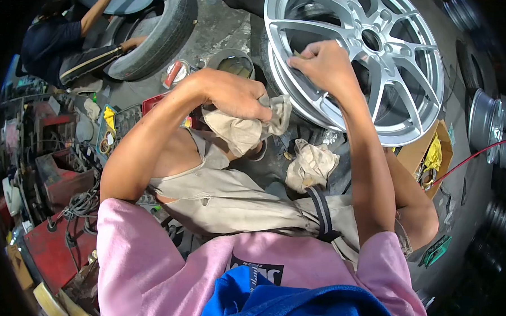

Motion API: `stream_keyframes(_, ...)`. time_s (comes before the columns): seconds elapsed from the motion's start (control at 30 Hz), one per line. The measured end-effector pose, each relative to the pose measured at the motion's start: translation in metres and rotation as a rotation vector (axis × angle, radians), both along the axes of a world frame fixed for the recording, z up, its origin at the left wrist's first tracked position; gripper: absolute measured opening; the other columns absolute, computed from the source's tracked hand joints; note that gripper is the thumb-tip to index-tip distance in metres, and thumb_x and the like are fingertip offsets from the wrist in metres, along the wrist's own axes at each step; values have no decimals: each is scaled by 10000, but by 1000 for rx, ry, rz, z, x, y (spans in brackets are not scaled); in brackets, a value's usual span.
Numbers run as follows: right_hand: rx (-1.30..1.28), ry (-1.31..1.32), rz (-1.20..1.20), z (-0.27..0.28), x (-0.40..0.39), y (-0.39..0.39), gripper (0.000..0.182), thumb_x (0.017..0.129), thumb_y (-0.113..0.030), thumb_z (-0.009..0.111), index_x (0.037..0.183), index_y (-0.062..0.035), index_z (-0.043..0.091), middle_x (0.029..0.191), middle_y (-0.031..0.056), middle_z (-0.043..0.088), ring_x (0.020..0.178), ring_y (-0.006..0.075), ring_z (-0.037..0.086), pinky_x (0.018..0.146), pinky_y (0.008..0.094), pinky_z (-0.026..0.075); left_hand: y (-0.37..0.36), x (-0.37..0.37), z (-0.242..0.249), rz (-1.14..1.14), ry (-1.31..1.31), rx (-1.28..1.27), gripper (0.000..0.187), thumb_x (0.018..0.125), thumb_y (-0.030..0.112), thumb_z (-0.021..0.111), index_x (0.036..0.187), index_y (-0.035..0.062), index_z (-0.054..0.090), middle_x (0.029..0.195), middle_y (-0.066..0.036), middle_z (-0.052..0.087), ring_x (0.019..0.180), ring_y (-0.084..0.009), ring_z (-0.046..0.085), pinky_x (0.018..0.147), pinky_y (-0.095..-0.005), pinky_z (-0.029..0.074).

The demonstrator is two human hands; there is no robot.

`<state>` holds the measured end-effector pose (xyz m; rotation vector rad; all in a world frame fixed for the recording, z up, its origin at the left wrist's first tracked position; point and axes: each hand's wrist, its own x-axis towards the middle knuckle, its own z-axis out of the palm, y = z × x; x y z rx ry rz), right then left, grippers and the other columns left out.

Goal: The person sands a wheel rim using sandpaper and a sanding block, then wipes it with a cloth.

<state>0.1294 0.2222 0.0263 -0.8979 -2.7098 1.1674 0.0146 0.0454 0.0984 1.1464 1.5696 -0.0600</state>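
Observation:
A crumpled beige cloth (237,129) is bunched in my left hand (233,98), whose fingers are closed round it. The cloth hangs in front of the wheel, over my lap. My right hand (327,68) is at the left side of a silver alloy wheel rim (348,35), its thumb and fingers pinched together close to the rim's outer lip. A small brownish edge shows at the fingertips, too small to name. The rim is propped up with its spoked face towards me. A second crumpled cloth (312,163) lies between my legs, below the rim.
A tin with dark liquid (234,64) and a small red-and-white can (176,73) stand beyond my left arm. At upper left another person (54,45) sits by a tyre (162,46). Cluttered tools and a red box (54,240) fill the left; a cardboard box (442,155) stands right.

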Motion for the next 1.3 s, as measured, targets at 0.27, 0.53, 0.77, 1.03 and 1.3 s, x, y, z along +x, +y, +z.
stream_keyframes(0.27, -52, -115, 76, 13, 4, 2, 359, 744, -350, 858, 845, -12, 787, 844, 245, 750, 870, 395, 747, 846, 434, 581, -3, 3, -2, -1, 106, 69, 582, 902, 451, 583, 1021, -110, 682, 921, -269, 706, 857, -349, 684, 788, -443, 522)
stream_keyframes(0.53, -41, -77, 28, 15, -5, 1, 351, 741, -348, 861, 804, -13, 775, 737, 201, 734, 764, 361, 742, 788, 410, 582, 0, 6, -3, -23, 160, 49, 617, 906, 457, 580, 1154, -98, 681, 1112, -317, 696, 1057, -433, 682, 930, -460, 521)
stream_keyframes(0.77, -14, 20, -21, -3, -24, -1, 380, 727, -346, 876, 866, -6, 780, 869, 235, 752, 893, 391, 747, 864, 425, 584, 5, 9, 6, -45, 172, 29, 603, 917, 447, 581, 1161, -96, 682, 1110, -325, 692, 1052, -441, 681, 932, -463, 519)
stream_keyframes(1.03, 63, 85, 8, 12, 51, -3, 324, 791, -308, 837, 832, 1, 747, 740, 159, 705, 696, 271, 711, 688, 388, 543, -37, -36, 2, 345, 374, 410, 416, 970, 293, 607, 1233, -22, 674, 1015, -276, 730, 965, -413, 714, 863, -466, 546)
stream_keyframes(1.3, -521, 378, -389, 20, 113, -11, 258, 1003, -220, 683, 983, 18, 584, 794, 127, 702, 680, 141, 688, 596, 298, 548, 10, -26, -39, 70, 840, 1014, 458, 882, 66, 682, 1335, 48, 625, 1424, -187, 580, 1317, -362, 561, 1109, -434, 471)
